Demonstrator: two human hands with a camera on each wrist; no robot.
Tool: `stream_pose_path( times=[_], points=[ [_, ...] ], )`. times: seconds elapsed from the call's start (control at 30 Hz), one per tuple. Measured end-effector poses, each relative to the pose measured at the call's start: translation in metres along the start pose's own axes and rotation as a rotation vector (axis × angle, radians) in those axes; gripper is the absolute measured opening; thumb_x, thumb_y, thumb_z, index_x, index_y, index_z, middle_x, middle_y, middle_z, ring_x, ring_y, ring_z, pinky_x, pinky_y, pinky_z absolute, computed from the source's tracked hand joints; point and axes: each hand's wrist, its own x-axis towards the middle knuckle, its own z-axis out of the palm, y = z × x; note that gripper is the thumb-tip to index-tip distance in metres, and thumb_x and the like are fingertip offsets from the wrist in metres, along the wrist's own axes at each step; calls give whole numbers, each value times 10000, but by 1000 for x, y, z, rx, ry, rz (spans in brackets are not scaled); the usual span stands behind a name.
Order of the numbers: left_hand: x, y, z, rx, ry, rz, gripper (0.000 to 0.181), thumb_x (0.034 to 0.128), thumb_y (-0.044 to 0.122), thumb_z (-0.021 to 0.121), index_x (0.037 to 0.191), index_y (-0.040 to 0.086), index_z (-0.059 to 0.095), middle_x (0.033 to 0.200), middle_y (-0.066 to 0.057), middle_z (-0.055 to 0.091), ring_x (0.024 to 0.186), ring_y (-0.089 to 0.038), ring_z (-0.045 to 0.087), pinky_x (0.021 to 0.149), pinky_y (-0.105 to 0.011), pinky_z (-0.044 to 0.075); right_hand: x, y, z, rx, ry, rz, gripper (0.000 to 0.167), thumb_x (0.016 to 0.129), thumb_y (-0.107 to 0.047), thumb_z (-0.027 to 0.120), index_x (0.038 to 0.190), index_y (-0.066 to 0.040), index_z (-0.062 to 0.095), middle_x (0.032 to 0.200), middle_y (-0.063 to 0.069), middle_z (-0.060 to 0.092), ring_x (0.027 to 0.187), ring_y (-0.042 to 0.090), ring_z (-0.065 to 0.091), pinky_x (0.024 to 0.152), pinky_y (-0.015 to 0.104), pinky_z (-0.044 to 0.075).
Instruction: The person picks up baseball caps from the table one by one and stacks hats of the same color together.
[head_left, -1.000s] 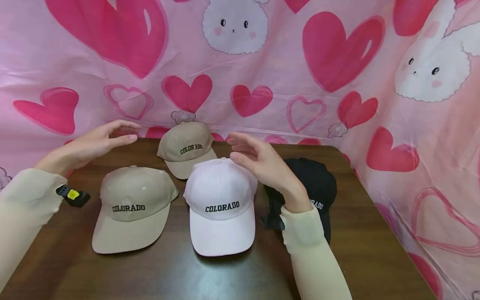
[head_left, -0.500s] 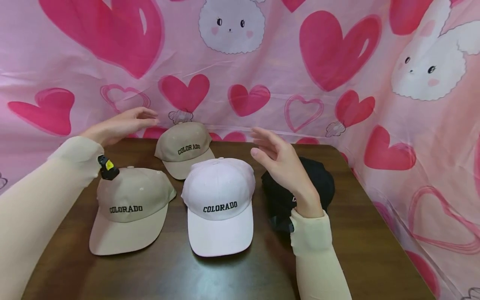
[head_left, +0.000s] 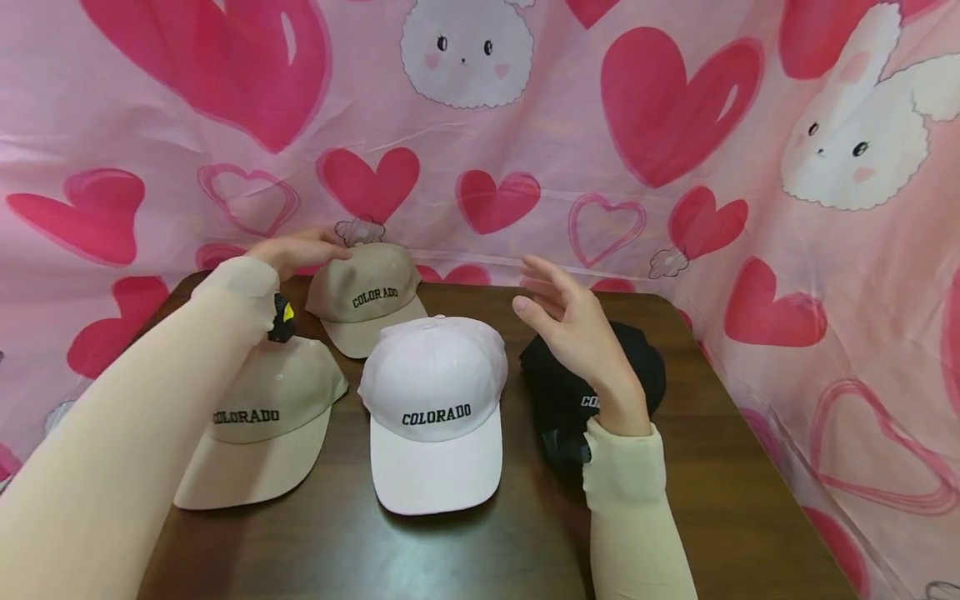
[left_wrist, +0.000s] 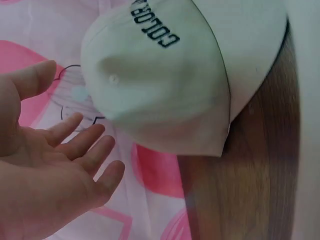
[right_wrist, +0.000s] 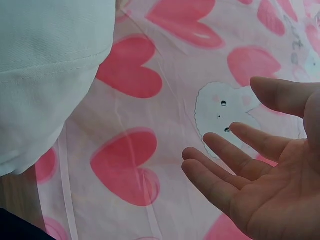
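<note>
At the back of the table stands a beige cap [head_left: 367, 287] lettered COLORADO. My left hand [head_left: 298, 250] is at its upper left; the left wrist view shows the fingers [left_wrist: 82, 145] spread and apart from the cap's crown, holding nothing. Under my left forearm a second beige cap [head_left: 288, 417] is partly hidden. A white cap [head_left: 435, 400] sits front and centre, brim toward me. My right hand [head_left: 573, 325] hovers above a black cap [head_left: 637, 367], partly covering it, with loosely extended fingers [right_wrist: 210, 185] and nothing in them.
The caps stand on a dark wooden table [head_left: 720, 500]. A pink cloth [head_left: 465, 142] printed with hearts and rabbits hangs behind the table and along its right side. A small black device with a yellow mark [head_left: 283, 318] is worn at the left wrist.
My left hand has moved right, over the left beige cap, to the side of the rear beige cap. The right hand has shifted right, away from the white cap. The caps stay in place.
</note>
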Motion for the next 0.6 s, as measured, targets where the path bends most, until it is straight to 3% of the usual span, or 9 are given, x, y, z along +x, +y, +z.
stream_pose_path(
  times=[0.17,0.43,0.6],
  points=[
    [8,0,8,-22,-25,-35,660,1112,269,497,1556,-134,222,1642,-342,167,1544,-516,124,1271,-653,117,-2,1,-4,7,6,8,608,1034,-190,711,1596,-200,479,1574,30,536,1444,255,526,1214,425,399],
    [12,-5,18,-24,-60,-82,752,1095,234,526,1596,-150,117,1628,-381,147,1540,-539,94,1267,-680,69,-2,1,-5,14,7,2,607,1035,-193,711,1596,-216,481,1568,17,540,1432,233,535,1208,428,409],
    [13,-5,20,-36,-40,-108,747,1085,252,585,1577,-147,188,1599,-363,221,1519,-529,171,1266,-669,131,-2,2,-6,18,11,-1,596,1037,-183,706,1591,-221,490,1562,18,545,1427,237,539,1204,433,415]
  ],
)
